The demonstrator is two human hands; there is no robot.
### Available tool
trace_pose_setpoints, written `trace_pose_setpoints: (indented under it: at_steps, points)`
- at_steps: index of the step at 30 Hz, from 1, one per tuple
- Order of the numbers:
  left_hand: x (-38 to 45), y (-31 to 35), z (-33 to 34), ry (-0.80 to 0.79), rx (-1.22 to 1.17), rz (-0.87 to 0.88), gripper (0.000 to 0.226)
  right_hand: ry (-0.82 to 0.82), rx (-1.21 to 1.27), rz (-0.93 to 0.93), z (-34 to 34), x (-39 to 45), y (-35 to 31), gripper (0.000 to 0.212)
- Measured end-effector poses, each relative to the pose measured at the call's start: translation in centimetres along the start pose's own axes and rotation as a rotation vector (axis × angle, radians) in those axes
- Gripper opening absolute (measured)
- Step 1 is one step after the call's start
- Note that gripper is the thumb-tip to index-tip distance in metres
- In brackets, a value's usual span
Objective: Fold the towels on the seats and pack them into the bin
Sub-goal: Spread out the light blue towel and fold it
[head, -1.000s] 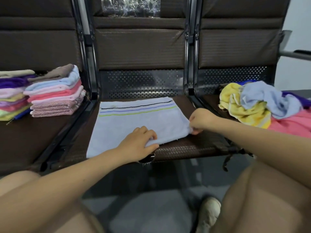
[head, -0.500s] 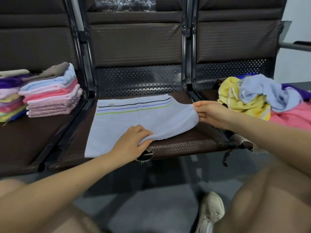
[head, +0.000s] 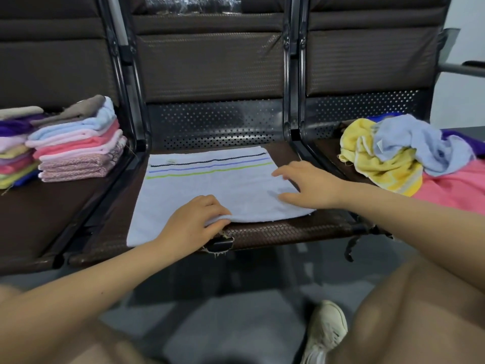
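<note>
The pale blue towel [head: 210,190] is soft matt cloth with a fine, low nap and three thin woven stripes. The middle seat [head: 275,229] has a brown woven-look covering — faintly shiny, torn and frayed at its front edge. Behind it, the perforated panel [head: 217,122] is dark metal with a dull sheen, and the frame bars [head: 287,74] are glossy black metal. The folded stack [head: 78,145] and loose pile [head: 393,158] are fluffy terry cloth — matt throughout.
</note>
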State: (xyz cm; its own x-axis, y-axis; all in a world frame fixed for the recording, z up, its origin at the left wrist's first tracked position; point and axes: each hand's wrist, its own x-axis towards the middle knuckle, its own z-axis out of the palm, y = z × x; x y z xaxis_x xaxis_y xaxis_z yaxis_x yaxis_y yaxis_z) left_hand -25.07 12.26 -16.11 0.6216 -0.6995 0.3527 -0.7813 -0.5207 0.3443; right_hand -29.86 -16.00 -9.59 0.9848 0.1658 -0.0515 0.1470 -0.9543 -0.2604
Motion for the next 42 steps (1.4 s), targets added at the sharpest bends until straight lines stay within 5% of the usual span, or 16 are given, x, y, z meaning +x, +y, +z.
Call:
trace_pose_setpoints:
  at_steps: [4,10,16,19,26,35,38,40,42]
  points:
    - [1.3,0.0,-0.3,0.031,-0.075,-0.095,0.045,-0.160,-0.065,-0.215,1.8,2.0,-3.5,0.057]
    - [2.6,-1.3,-1.2,0.001,0.047,-0.159,0.055,-0.216,-0.089,-0.237,2.5,6.1,-4.6,0.020]
    - [2.6,-5.4,-3.8,-0.229,0.085,-0.215,0.071,-0.153,0.047,-0.231,1.1,8.8,-2.6,0.037]
    - [1.4,-6.9,-4.8,-0.341,0.033,-0.197,0.059,-0.176,0.061,-0.202,0.6,9.0,-1.2,0.036]
    - [-1.1,-8.4,-5.8,-0.252,-0.075,-0.311,0.032,-0.246,0.107,-0.078,-0.5,7.1,1.4,0.031]
    - [-3.1,-6.1,-7.8,-0.077,-0.234,-0.404,0.033,0.115,0.686,0.027,-0.2,3.1,2.2,0.027]
    - [-2.7,-5.7,-8.0,-0.009,-0.227,-0.410,0.038,0.009,0.728,0.041,0.4,1.9,1.5,0.021]
    - [-2.7,-5.5,-8.5,-0.051,-0.241,-0.408,0.021,-0.113,0.766,0.075,0.5,1.3,1.5,0.020]
    - [-2.6,-5.2,-9.0,-0.127,-0.264,-0.409,0.030,-0.219,0.784,0.098,-0.1,1.2,1.7,0.026]
